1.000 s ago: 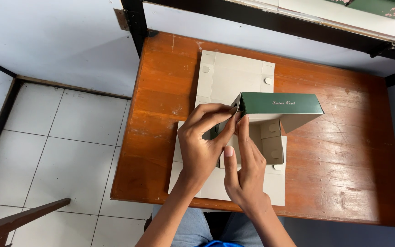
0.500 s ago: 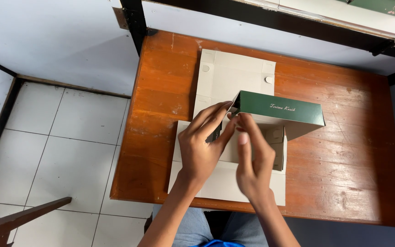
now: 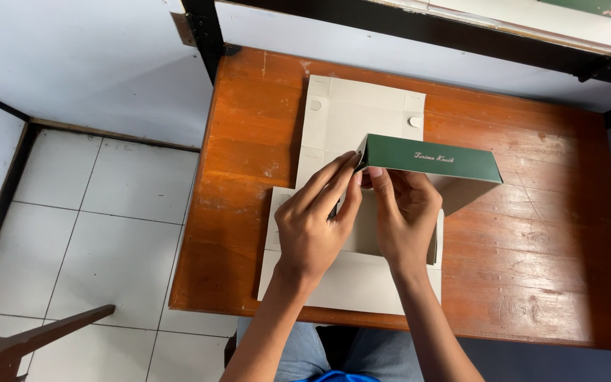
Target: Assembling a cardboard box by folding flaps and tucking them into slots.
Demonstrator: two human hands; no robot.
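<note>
A worn wooden table (image 3: 546,269) stands on white floor tiles (image 3: 100,233); white wall (image 3: 72,64) behind.

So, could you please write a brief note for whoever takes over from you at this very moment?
Left hand: fingers pressing the left end of the raised green panel.
Right hand: fingertips tucked under that panel near the same corner.
Cardboard box blank: lies grey side up on the wooden table, mostly flat.
Done: one wall stands up.
Left: the far flaps with round dots and the near flap remain flat.
</note>
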